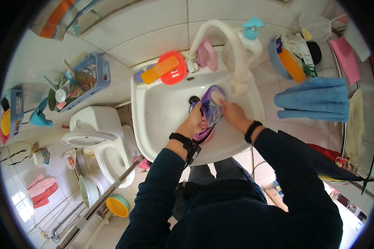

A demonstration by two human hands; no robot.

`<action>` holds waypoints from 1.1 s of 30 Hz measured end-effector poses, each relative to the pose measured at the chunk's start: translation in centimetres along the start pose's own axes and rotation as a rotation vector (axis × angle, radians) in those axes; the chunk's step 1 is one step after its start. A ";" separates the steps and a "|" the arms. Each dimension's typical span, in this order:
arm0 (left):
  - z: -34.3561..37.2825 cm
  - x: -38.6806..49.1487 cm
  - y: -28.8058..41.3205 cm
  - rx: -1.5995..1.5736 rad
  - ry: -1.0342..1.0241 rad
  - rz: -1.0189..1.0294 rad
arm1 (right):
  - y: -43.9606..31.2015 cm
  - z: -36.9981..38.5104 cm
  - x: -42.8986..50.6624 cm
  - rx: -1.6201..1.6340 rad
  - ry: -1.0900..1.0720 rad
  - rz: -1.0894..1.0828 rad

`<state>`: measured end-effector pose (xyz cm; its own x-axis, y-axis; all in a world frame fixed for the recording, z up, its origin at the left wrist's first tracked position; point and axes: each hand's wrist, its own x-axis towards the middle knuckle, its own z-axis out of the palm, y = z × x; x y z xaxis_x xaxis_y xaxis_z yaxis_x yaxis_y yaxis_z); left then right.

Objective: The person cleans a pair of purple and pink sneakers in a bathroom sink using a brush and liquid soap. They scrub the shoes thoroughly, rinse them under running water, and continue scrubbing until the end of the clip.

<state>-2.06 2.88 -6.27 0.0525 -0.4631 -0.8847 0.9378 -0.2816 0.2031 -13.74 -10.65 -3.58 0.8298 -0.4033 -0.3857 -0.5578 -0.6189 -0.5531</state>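
Over the white washbasin (165,124), my left hand (190,122) grips a purple and pink shoe (214,113). Its fingers reach into the shoe's opening, and the purple laces hang near the dark drain (194,99). My right hand (235,114) holds a pale oval bar (217,97) against the shoe's toe end; whether it is soap or a brush back, I cannot tell. The shoe's surface looks wet, with whitish patches. Part of the shoe is hidden behind my left hand. Both wrists wear black bands.
A tall white faucet (219,26) arches over the basin's right side. Along the back rim sit a red soap dish (173,76), an orange case (160,71), a pink holder (207,56) and a pump bottle (243,46). A blue towel (313,99) hangs right; a toilet (112,155) stands left.
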 end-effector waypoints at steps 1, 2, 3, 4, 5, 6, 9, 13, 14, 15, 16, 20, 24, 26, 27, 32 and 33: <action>-0.2 0.3 0.0 -0.009 -0.019 -0.007 | 0.5 0.0 1.6 -0.063 0.012 0.034; -0.6 0.6 -0.1 -0.019 -0.037 -0.015 | 0.9 0.7 1.4 -0.113 0.092 0.017; -0.9 0.9 -0.2 -0.028 -0.054 -0.025 | 1.2 1.0 2.2 -0.038 0.036 -0.006; -1.0 1.2 -0.5 -0.072 -0.019 0.005 | 1.6 1.5 1.6 0.053 0.036 -0.090; -0.8 1.6 -0.7 -0.115 0.014 0.041 | 1.6 1.9 1.5 0.155 -0.019 -0.212; -0.6 2.0 -0.8 -0.162 0.045 0.078 | 1.9 1.9 1.2 0.187 -0.040 -0.286; 0.3 2.6 -0.9 -0.329 -0.008 0.111 | 1.9 1.6 0.7 0.233 -0.177 -0.138; 0.8 1.8 -0.8 -0.398 -0.053 0.035 | 1.7 0.5 2.6 0.023 -0.043 -0.160; 0.8 1.6 -0.7 -0.419 -0.030 0.054 | 1.7 0.4 2.7 0.107 -0.018 -0.221; 0.6 1.4 -0.6 -0.424 0.007 0.053 | 1.7 0.4 2.9 0.228 0.019 -0.354; 0.5 1.3 -0.5 -0.431 0.034 0.041 | 1.8 0.4 2.8 0.242 -0.080 -0.272; -0.2 1.9 -0.4 -0.455 0.013 0.066 | 1.0 0.8 2.0 0.243 -0.291 -0.225; -0.6 2.2 -0.6 -0.467 -0.062 0.128 | -0.1 0.7 2.0 0.366 -0.116 -0.281; -0.6 2.0 -0.4 -0.449 0.000 0.117 | -0.1 0.4 2.2 0.361 -0.280 -0.148; -0.5 1.8 -0.3 -0.454 -0.024 0.099 | -0.1 0.4 2.7 0.314 -0.391 -0.118; 0.0 1.6 -0.2 -0.503 -0.026 0.126 | 0.5 0.9 3.1 -0.025 -0.201 -0.263; 0.0 1.7 -0.3 -0.489 -0.058 0.131 | 0.5 0.9 3.1 -0.026 -0.146 -0.213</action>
<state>-2.27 2.16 -7.83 0.1744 -0.5182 -0.8373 0.9763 0.2018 0.0785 -11.43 -11.60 -5.68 0.9164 -0.1619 -0.3660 -0.3687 -0.6974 -0.6146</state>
